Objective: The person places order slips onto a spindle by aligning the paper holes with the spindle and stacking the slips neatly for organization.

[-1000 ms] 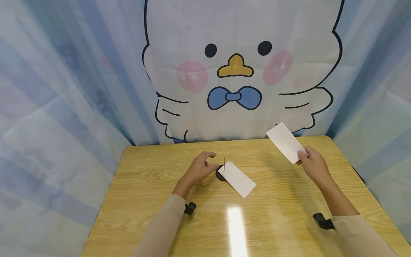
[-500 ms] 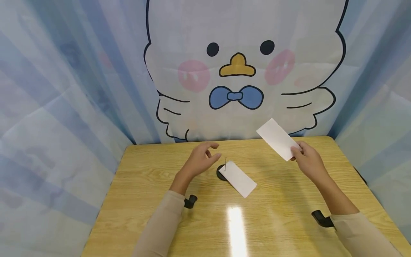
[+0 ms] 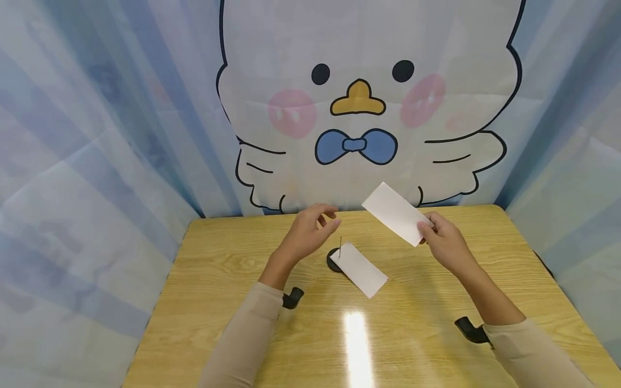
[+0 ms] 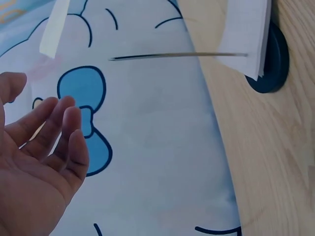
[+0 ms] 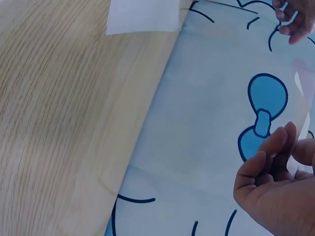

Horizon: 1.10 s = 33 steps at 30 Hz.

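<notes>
Between thumb and fingers my right hand (image 3: 447, 243) pinches a white paper slip (image 3: 395, 214) by its near right corner, raised above the back of the table. My left hand (image 3: 310, 231) hovers left of the slip, its fingers loosely bent and holding nothing; the left wrist view shows its palm bare. Below it stands a spike paper holder with a round black base (image 3: 332, 264) and a thin upright metal spike (image 4: 162, 56). More white paper (image 3: 360, 271) is pierced on the spike, lying over the base; the left wrist view shows several layers.
Everything stands on a wooden table (image 3: 233, 323). A curtain (image 3: 291, 183) with a cartoon bird hangs right behind its back edge. Black camera mounts (image 3: 293, 298) stick out from both wrists.
My right hand has carried the paper slip leftward, closer to the left hand. The left hand has risen slightly and shifted a little right. Spike and pierced paper stay put.
</notes>
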Available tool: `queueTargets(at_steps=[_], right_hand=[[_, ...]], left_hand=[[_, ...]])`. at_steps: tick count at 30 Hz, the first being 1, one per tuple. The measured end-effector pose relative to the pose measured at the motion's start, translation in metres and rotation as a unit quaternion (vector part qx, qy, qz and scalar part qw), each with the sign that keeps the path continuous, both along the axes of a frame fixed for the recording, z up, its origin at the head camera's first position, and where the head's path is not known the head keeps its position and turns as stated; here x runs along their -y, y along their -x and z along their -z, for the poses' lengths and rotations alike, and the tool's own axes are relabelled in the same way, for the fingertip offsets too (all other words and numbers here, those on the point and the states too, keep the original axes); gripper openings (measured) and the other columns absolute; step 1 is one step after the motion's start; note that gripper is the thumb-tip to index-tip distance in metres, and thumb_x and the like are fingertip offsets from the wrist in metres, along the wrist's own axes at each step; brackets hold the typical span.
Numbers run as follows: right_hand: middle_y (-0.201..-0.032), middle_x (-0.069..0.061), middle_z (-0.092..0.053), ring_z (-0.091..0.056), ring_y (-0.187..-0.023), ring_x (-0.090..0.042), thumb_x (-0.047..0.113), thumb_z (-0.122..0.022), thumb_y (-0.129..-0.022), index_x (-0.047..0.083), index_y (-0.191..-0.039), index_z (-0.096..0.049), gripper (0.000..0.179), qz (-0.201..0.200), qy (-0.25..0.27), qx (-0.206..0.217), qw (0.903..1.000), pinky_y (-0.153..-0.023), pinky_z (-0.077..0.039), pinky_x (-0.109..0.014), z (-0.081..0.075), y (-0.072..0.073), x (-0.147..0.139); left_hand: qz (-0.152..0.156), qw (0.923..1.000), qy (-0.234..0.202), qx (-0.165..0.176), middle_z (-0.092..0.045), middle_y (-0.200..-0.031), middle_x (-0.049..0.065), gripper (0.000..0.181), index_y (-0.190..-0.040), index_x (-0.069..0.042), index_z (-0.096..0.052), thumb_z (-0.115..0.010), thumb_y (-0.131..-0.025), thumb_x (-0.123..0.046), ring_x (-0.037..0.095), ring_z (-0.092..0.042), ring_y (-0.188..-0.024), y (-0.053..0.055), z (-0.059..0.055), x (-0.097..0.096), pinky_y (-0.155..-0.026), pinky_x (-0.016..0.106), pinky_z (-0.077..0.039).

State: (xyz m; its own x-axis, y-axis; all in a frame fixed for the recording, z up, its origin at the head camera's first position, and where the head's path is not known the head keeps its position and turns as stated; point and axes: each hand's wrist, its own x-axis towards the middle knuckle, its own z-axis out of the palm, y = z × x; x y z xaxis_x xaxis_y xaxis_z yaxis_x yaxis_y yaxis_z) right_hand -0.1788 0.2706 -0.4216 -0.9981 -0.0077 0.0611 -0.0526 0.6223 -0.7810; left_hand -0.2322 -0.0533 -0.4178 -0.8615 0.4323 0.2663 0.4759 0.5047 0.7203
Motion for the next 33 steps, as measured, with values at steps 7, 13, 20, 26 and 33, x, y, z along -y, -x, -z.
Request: queueTargets(at_steps=[7,13,20,26,33], right_hand=[[-0.105,-0.020,-0.066,-0.054,-0.082,-0.023,0.029,-0.044,-0.112,-0.002,-0.124,-0.057,0.036,-0.022,0.029,0.009,0.9993,-0.061,-0.042,-0.030,0.001,-0.001,0.017],[-0.107,-0.017,-0.067,-0.059,-0.088,-0.021,0.026,-0.045,-0.112,-0.003,-0.125,-0.058,0.034,-0.047,0.053,0.019,0.9973,-0.071,-0.049,-0.027,0.003,-0.001,0.024],[-0.111,-0.018,-0.067,-0.061,-0.090,-0.022,0.026,-0.047,-0.112,-0.003,-0.123,-0.058,0.033,-0.066,0.064,0.020,0.9955,-0.076,-0.053,-0.027,0.006,-0.003,0.029],[-0.105,-0.016,-0.067,-0.060,-0.089,-0.025,0.026,-0.047,-0.111,-0.002,-0.119,-0.061,0.032,-0.068,0.059,0.020,0.9957,-0.073,-0.050,-0.028,0.004,-0.003,0.031],[-0.097,-0.013,-0.066,-0.054,-0.084,-0.023,0.028,-0.049,-0.111,0.001,-0.112,-0.066,0.032,-0.051,0.043,0.028,0.9974,-0.068,-0.044,-0.029,0.008,-0.001,0.034]], left_hand=[[-0.005,0.9997,-0.022,-0.009,-0.069,-0.116,0.004,0.033,-0.130,-0.009,-0.068,-0.058,-0.107,-0.031,0.017,-0.062,-0.095,0.002,-0.010,-0.011,-0.082,0.034,-0.055],[-0.023,0.9976,-0.062,0.021,-0.071,-0.102,0.001,0.025,-0.118,-0.010,-0.072,-0.060,-0.106,-0.028,0.015,-0.062,-0.089,0.005,-0.014,-0.022,-0.078,0.031,-0.054],[-0.046,0.9935,-0.092,0.047,-0.070,-0.092,0.003,0.015,-0.105,-0.010,-0.074,-0.065,-0.103,-0.022,0.017,-0.062,-0.085,0.006,-0.009,-0.028,-0.072,0.028,-0.052],[-0.055,0.9908,-0.113,0.050,-0.069,-0.087,0.007,0.012,-0.099,-0.008,-0.074,-0.066,-0.103,-0.016,0.018,-0.059,-0.077,0.006,-0.005,-0.028,-0.067,0.028,-0.049],[-0.069,0.9889,-0.099,0.088,-0.072,-0.090,0.010,0.013,-0.099,-0.007,-0.075,-0.066,-0.102,-0.017,0.017,-0.062,-0.077,0.002,0.001,-0.023,-0.067,0.028,-0.051]])
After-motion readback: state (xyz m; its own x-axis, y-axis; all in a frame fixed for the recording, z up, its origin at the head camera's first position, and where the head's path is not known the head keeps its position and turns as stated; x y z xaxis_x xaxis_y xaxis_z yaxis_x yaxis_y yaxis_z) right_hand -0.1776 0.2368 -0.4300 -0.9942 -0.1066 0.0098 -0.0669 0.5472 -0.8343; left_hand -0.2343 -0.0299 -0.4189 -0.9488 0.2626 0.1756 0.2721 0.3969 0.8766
